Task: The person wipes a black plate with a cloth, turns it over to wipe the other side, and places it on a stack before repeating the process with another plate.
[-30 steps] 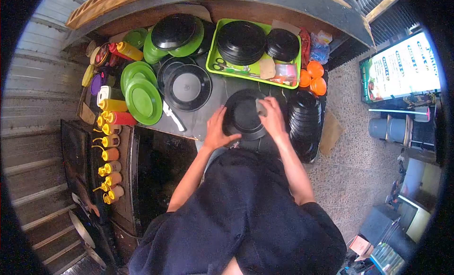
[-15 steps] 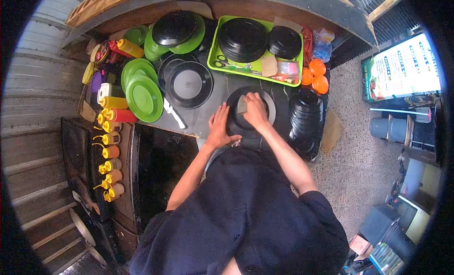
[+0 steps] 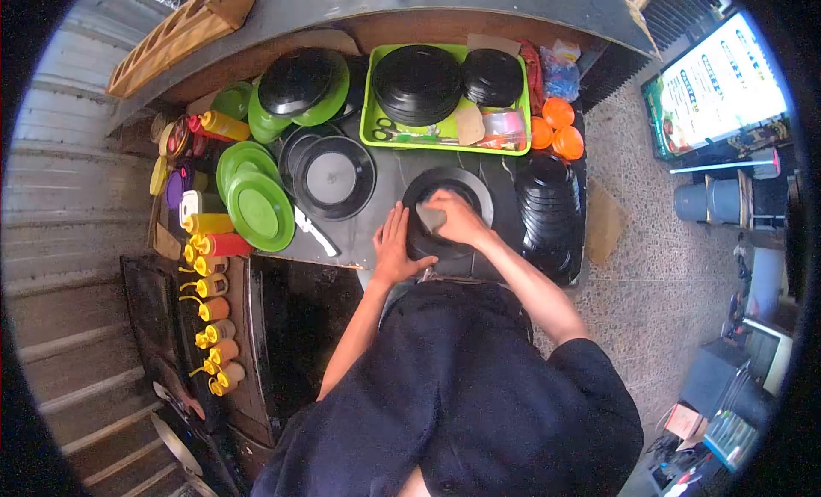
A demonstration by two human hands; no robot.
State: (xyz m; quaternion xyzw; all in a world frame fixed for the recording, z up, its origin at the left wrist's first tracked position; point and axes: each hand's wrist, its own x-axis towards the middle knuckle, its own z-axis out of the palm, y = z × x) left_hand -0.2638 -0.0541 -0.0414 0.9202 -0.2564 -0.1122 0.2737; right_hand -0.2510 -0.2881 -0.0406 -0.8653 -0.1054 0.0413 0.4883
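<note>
A black plate (image 3: 475, 186) lies on the dark counter in front of my body. My left hand (image 3: 395, 247) rests at the plate's left edge, fingers stretched out and thumb apart. Over the plate's middle, my right hand (image 3: 459, 219) is closed on a greyish cloth (image 3: 432, 216), which presses against the plate. Part of the cloth is hidden by the fingers. To the right stands a row of stacked black bowls or plates (image 3: 547, 215). Left of my hands are more black plates (image 3: 335, 176) and a white-handled knife (image 3: 315, 233).
Green plates (image 3: 261, 210) lie at the left, beside several sauce bottles (image 3: 218, 309) with yellow caps. Behind the plate, a lime-green tray (image 3: 368, 121) carries stacked black dishes, scissors and packets. Orange lids or containers (image 3: 567, 143) stand at its right. A raised shelf edge (image 3: 479, 5) spans the back.
My right hand has moved with the cloth toward the near left part of the plate. My left hand stays at the plate's edge. The whole view has shifted slightly.
</note>
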